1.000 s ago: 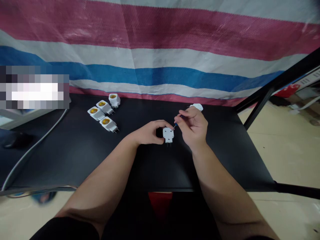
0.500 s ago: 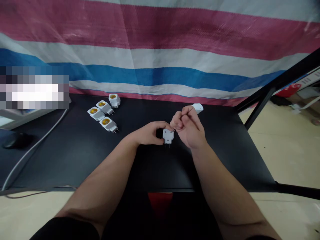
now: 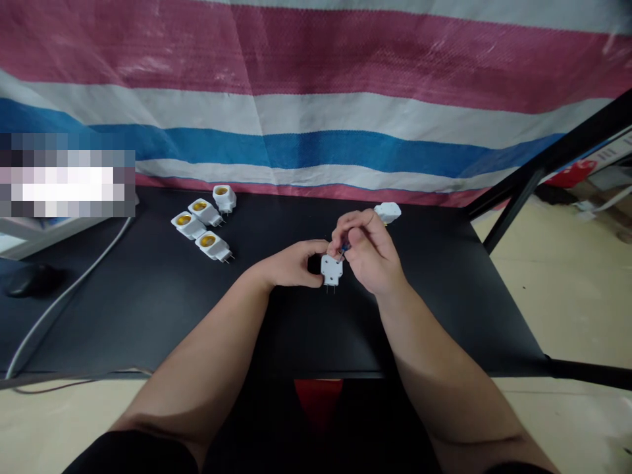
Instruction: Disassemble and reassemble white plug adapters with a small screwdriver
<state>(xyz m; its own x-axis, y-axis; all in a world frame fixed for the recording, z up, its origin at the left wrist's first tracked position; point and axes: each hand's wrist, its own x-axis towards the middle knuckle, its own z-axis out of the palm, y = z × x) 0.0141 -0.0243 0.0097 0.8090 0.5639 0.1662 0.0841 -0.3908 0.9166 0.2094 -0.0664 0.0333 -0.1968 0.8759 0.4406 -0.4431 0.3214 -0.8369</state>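
My left hand (image 3: 295,263) is closed round a white plug-in lamp socket (image 3: 331,269), holding it flat side up over the black table (image 3: 148,296) with its two prongs toward me. My right hand (image 3: 368,253) is pinched on a small screwdriver (image 3: 344,248) with a blue grip; its tip rests on the socket's upper right corner. Another white socket (image 3: 388,212) lies just behind my right hand.
Several white sockets with yellow centres (image 3: 203,220) lie in a cluster at the table's back left. A grey cable (image 3: 64,296) runs across the left side. A striped tarp (image 3: 316,99) hangs behind the table. A black metal frame (image 3: 533,178) stands at the right.
My right hand has moved left and down, bringing the screwdriver tip onto the socket. My left hand has kept the socket in place.
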